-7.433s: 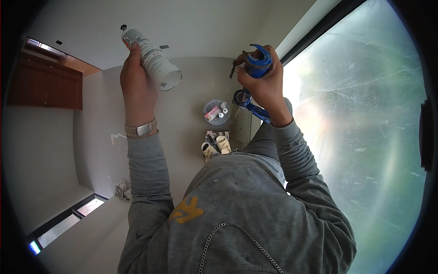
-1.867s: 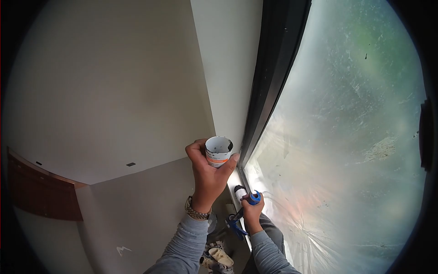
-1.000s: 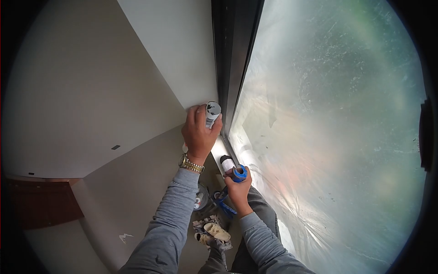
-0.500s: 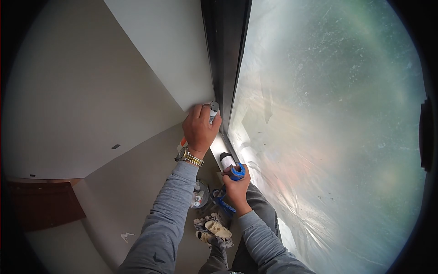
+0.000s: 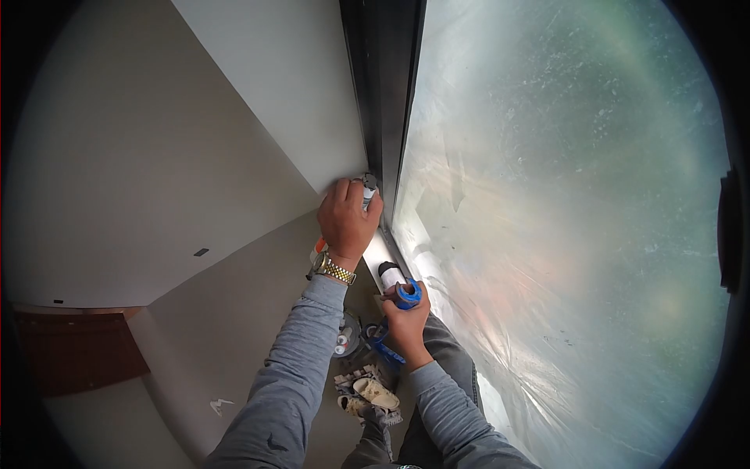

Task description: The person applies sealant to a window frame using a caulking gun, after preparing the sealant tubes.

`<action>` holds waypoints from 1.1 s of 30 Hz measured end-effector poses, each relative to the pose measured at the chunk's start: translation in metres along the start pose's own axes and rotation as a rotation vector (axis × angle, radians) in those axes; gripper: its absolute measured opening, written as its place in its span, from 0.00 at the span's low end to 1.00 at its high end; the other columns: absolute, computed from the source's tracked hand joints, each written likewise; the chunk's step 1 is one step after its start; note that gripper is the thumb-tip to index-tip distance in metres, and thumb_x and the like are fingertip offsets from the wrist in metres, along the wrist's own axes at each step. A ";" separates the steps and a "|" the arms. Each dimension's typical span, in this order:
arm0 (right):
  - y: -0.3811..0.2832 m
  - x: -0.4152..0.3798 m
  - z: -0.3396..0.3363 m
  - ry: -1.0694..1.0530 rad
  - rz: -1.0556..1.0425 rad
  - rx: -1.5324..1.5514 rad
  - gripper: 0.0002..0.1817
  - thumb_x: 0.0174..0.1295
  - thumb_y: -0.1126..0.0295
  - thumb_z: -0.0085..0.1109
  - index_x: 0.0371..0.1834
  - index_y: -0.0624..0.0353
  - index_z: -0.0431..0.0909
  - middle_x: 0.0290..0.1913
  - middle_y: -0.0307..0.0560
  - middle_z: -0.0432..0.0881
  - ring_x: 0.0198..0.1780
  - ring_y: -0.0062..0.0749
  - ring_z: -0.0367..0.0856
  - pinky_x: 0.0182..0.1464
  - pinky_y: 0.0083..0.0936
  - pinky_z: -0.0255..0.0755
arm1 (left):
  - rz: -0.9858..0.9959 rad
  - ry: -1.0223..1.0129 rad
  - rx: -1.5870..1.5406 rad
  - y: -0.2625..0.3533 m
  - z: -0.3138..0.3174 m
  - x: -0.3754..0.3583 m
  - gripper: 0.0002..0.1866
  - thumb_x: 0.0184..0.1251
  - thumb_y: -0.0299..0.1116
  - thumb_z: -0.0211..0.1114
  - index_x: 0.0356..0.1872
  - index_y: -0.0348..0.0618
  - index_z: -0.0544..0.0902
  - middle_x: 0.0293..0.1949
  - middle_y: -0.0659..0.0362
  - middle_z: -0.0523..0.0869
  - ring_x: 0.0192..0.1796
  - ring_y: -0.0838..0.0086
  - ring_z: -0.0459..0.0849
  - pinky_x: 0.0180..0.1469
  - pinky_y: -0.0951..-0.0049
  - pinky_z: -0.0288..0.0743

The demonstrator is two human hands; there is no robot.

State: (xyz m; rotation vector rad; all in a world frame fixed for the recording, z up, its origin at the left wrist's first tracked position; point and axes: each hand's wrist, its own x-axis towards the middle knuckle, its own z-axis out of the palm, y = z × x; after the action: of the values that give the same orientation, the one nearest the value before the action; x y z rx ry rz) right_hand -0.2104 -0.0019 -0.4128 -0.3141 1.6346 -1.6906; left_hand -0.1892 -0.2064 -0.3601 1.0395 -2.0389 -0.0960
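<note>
- One sealant cartridge [image 5: 367, 190]: the left hand [image 5: 346, 223] has its fingers wrapped tight round it, its open end poking out above the fingers, just beside the dark window frame [image 5: 383, 117].
- One blue caulking gun [image 5: 394, 301]: the right hand [image 5: 405, 324] holds it with its fingers closed on the handle, below the left-hand fingers and near the sill.
- One gold wristwatch [image 5: 334, 270] sits on the left wrist.
- One round container [image 5: 348, 340] with small items and one pair of pale shoes [image 5: 367, 395] lie on the floor, below both sets of fingers.
- Room: plain white walls [image 5: 156, 156]; a large film-covered window pane [image 5: 562, 234] to the right of the fingers.
</note>
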 end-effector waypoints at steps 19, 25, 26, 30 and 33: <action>0.001 0.000 -0.001 -0.008 0.005 0.000 0.14 0.50 0.83 0.64 0.40 0.63 0.73 0.36 0.45 0.86 0.38 0.26 0.87 0.45 0.23 0.81 | 0.017 0.007 0.002 0.011 -0.016 0.021 0.11 0.59 0.33 0.73 0.36 0.40 0.81 0.35 0.55 0.82 0.38 0.54 0.83 0.35 0.54 0.78; 0.010 0.002 -0.002 0.009 -0.034 -0.020 0.14 0.51 0.81 0.66 0.39 0.62 0.74 0.35 0.43 0.87 0.37 0.25 0.87 0.44 0.23 0.80 | 0.040 0.186 -0.067 0.050 -0.076 0.089 0.09 0.60 0.32 0.73 0.34 0.40 0.81 0.32 0.56 0.82 0.31 0.57 0.83 0.32 0.58 0.76; 0.011 0.002 -0.002 0.013 -0.041 -0.027 0.14 0.50 0.80 0.66 0.39 0.61 0.74 0.35 0.43 0.87 0.37 0.25 0.87 0.44 0.23 0.80 | 0.073 0.234 -0.063 0.056 -0.089 0.107 0.09 0.60 0.32 0.74 0.33 0.40 0.81 0.31 0.56 0.81 0.30 0.59 0.82 0.31 0.60 0.75; 0.002 0.003 -0.002 0.032 -0.071 -0.113 0.14 0.50 0.79 0.68 0.39 0.60 0.76 0.35 0.41 0.87 0.37 0.24 0.86 0.43 0.24 0.79 | 0.133 0.365 0.003 0.104 -0.168 0.197 0.08 0.59 0.31 0.72 0.32 0.40 0.81 0.34 0.55 0.85 0.37 0.58 0.86 0.34 0.62 0.79; 0.003 0.003 -0.002 0.026 -0.068 -0.112 0.13 0.50 0.79 0.68 0.38 0.59 0.76 0.34 0.40 0.87 0.37 0.24 0.85 0.43 0.24 0.78 | 0.192 0.461 -0.036 0.151 -0.232 0.246 0.11 0.63 0.35 0.70 0.36 0.37 0.84 0.32 0.56 0.86 0.33 0.67 0.86 0.34 0.67 0.78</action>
State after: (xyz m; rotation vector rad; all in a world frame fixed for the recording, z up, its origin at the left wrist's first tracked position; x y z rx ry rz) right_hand -0.2129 -0.0017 -0.4174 -0.4083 1.7597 -1.6624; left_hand -0.2010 -0.2152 0.0099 0.7540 -1.6947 0.1908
